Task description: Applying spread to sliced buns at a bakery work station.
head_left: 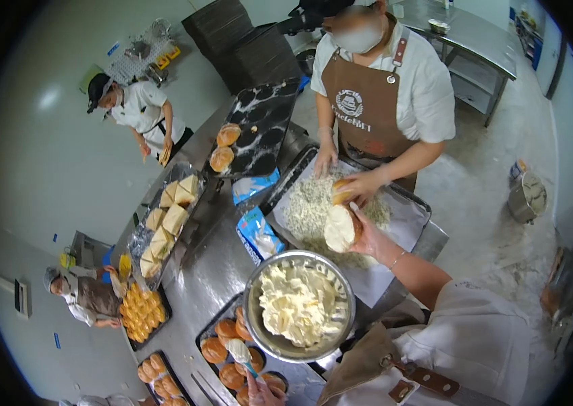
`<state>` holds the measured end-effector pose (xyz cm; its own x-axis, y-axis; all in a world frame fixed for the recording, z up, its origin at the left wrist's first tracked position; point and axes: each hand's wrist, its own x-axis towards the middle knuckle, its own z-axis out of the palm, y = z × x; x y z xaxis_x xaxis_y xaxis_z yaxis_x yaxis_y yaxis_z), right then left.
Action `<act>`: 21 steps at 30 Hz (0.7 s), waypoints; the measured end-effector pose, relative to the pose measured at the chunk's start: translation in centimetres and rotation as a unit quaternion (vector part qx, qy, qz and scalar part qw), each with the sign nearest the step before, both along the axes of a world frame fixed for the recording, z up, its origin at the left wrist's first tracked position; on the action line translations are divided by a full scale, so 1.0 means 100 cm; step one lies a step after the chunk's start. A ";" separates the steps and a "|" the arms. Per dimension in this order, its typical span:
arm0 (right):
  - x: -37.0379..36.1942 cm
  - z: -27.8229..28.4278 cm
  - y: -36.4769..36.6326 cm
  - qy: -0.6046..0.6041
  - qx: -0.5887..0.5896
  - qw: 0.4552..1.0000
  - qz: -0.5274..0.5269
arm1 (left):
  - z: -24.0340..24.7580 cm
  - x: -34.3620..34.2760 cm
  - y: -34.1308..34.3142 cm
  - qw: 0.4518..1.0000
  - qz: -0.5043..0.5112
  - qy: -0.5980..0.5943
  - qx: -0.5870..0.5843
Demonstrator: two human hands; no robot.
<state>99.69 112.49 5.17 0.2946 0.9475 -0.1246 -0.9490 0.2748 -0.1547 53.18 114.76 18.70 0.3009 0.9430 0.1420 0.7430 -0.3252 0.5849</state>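
My right hand [371, 237] grips a round bun [340, 229] whose near face is coated in pale cream; it is over the tray of crumbs [310, 206]. Close by, a co-worker's gloved hand holds another bun [342, 192]. At the lower edge my left hand [264, 392] is closed on the handle of a spatula [240, 353], its blade loaded with cream. The spatula is above a dark tray of browned buns [214, 350]. Between my hands stands a steel bowl [346, 314] with a mound of whipped cream [296, 302].
Blue-and-white packets [258, 233] lie beside the bowl. Farther left are wrapped cut sandwiches [163, 240], a tray of glossy buns [142, 312] and a dark moulded tray [263, 128] with two buns. Another co-worker [395, 88] stands across the steel table; others work at the left.
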 end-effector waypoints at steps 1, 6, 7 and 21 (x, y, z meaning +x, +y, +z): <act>0.005 -0.007 -0.001 -0.016 -0.052 0.998 -0.022 | 0.007 0.005 -0.001 0.990 0.061 -0.076 -0.098; 0.024 0.025 0.014 -0.313 -0.274 0.908 -0.059 | 0.022 0.020 0.008 0.930 0.156 -0.213 -0.254; 0.026 0.014 0.019 -0.308 -0.274 0.909 -0.058 | 0.015 0.023 0.010 0.957 0.109 -0.221 -0.154; 0.011 -0.057 -0.001 -0.044 -0.008 0.996 -0.082 | -0.023 0.026 0.022 0.950 0.141 -0.269 -0.077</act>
